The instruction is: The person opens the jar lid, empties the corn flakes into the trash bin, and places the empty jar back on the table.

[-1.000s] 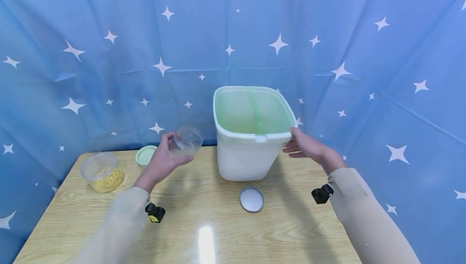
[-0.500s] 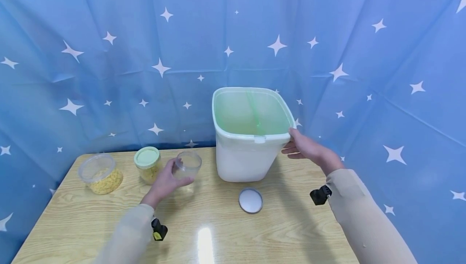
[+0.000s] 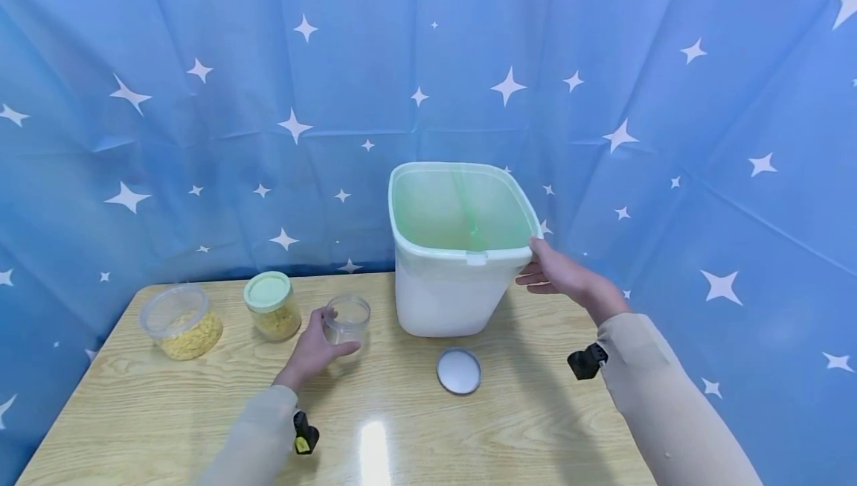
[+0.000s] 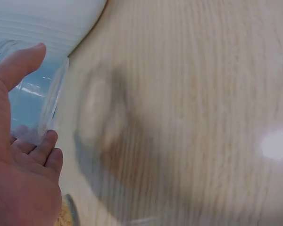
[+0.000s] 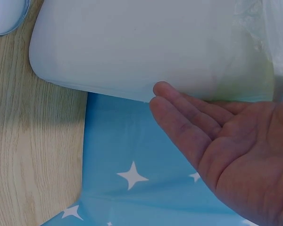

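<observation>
My left hand [image 3: 316,348] is around an upright clear plastic jar [image 3: 348,315], low at the table's back, thumb on the near side and fingers on the left. In the left wrist view, thumb and fingers reach round the see-through jar [image 4: 30,101], with nothing showing inside. My right hand [image 3: 562,275] is at the right front corner of a tall white bin [image 3: 442,296] lined with a thin green bag [image 3: 428,207]. Its thumb lies on the bin's rim, its other fingers below, outside the wall. The right wrist view shows these fingers [image 5: 179,120] beside the wall.
Left of my left hand stand a green-lidded jar [image 3: 273,307] and a wide clear tub [image 3: 190,330], both holding yellow pieces. A round white lid [image 3: 458,371] lies in front of the bin. A blue star-patterned cloth [image 3: 335,99] hangs behind the wooden table [image 3: 415,426].
My left hand has lowered the clear jar from a tilted position to upright near the table. The green-lidded jar has come into fuller view. My right hand stays at the bin's rim.
</observation>
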A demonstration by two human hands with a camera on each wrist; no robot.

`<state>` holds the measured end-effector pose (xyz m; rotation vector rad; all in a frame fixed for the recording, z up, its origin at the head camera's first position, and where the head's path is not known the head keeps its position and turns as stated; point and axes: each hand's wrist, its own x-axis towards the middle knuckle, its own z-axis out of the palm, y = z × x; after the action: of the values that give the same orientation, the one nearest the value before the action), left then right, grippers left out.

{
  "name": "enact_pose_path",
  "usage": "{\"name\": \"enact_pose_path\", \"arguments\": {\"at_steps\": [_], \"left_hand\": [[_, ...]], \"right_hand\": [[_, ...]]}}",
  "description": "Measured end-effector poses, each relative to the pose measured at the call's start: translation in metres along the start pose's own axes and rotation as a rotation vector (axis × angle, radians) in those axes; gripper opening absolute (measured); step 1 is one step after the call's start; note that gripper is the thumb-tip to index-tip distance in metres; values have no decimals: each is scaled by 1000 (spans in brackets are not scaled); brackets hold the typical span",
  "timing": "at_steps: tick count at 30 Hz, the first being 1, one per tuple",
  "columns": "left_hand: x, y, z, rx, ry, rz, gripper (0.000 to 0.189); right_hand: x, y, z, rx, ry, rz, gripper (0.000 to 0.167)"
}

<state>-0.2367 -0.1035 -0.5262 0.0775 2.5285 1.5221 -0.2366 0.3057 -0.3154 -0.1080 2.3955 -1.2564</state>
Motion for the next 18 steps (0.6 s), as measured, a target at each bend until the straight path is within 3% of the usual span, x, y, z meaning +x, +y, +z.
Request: {"name": "enact_pose_path", "arguments": {"at_steps": [10, 18], "left_hand": [[5, -6, 13, 19, 15, -57, 101], [8, -11, 16, 69, 60, -44, 95]], "right_hand": [[0, 2, 1, 9, 24, 13, 65], [1, 2, 1, 11, 16, -1, 65]]}}
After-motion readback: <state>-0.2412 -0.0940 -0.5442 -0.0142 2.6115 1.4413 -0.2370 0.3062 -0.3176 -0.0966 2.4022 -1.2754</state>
